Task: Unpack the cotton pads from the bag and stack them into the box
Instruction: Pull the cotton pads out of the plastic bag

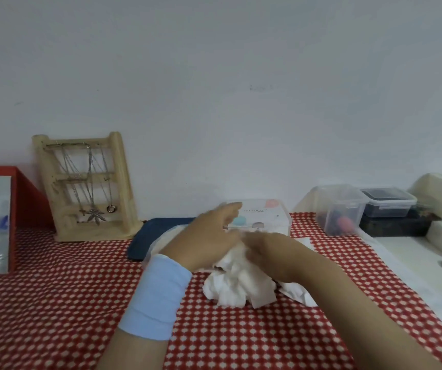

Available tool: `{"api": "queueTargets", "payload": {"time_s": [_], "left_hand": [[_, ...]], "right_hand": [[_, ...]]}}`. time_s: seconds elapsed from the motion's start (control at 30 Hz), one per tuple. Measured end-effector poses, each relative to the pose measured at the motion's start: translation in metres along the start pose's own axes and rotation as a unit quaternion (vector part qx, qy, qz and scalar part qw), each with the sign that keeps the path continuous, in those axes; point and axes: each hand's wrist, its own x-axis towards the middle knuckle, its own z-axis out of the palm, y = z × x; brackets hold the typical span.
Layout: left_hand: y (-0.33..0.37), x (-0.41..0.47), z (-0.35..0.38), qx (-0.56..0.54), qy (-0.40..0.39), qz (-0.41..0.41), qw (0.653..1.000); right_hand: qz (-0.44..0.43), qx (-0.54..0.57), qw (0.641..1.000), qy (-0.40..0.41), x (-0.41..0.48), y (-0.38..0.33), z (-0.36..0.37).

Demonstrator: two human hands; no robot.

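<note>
A loose heap of white cotton pads (pixel 237 285) lies on the red checked cloth in the middle of the table. My right hand (pixel 264 249) rests on top of the heap with its fingers curled into the pads. My left hand (pixel 209 233), a light blue band on its wrist, hovers just left of it with fingers spread toward the clear box (pixel 265 214) with coloured dots behind. A thin plastic bag (pixel 161 243) shows under my left hand, partly hidden.
A dark blue tray (pixel 148 239) lies behind my left hand. A wooden necklace stand (pixel 86 188) stands at the back left beside a red box (pixel 25 196). Clear containers (pixel 340 209) and a dark-lidded tub (pixel 388 202) sit at the back right on a white surface.
</note>
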Motion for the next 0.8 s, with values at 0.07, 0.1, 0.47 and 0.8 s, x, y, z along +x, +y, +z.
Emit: {"api": "queueTargets", "payload": {"time_s": [0.07, 0.1, 0.47, 0.8], "left_hand": [[-0.015, 0.003, -0.017, 0.008, 0.034, -0.011, 0.999], [-0.025, 0.004, -0.023, 0.029, 0.053, -0.026, 0.998], [-0.107, 0.006, -0.028, -0.019, -0.015, -0.158, 0.987], [-0.131, 0.013, -0.031, -0.028, 0.049, -0.198, 0.979]], "right_hand": [[0.026, -0.065, 0.997, -0.043, 0.001, -0.003, -0.001], [0.035, -0.08, 0.995, -0.052, 0.001, -0.005, -0.004], [-0.085, 0.072, 0.986, 0.124, 0.028, -0.063, -0.009], [-0.063, 0.011, 0.998, 0.011, 0.073, -0.1, 0.006]]}}
